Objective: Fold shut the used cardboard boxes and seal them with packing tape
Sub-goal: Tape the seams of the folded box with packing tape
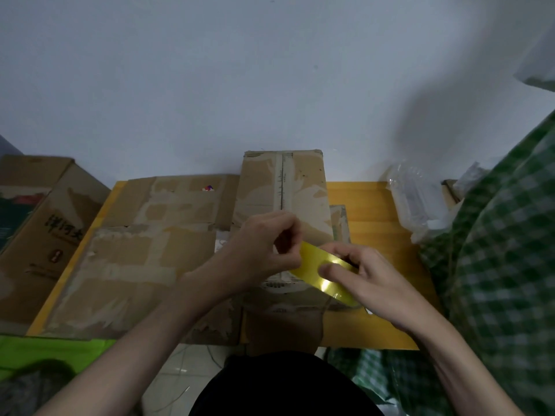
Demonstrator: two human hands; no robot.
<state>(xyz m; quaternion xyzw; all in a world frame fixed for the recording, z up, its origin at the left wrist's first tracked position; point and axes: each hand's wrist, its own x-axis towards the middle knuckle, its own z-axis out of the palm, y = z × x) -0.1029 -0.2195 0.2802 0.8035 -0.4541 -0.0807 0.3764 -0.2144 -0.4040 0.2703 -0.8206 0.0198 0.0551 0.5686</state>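
A worn cardboard box stands upright on the yellow table, its top flaps folded together with old tape marks along the seam. Above its near end I hold a roll of yellow packing tape. My right hand grips the roll, with the thumb on the tape's shiny face. My left hand pinches the tape's loose end at the upper left. A wide flattened cardboard box lies on the table to the left, touching the upright box.
Another brown printed carton stands at the far left beside the table. Clear air-cushion packaging lies at the table's right back. Green checked cloth hangs along the right side. A pale wall rises just behind the table.
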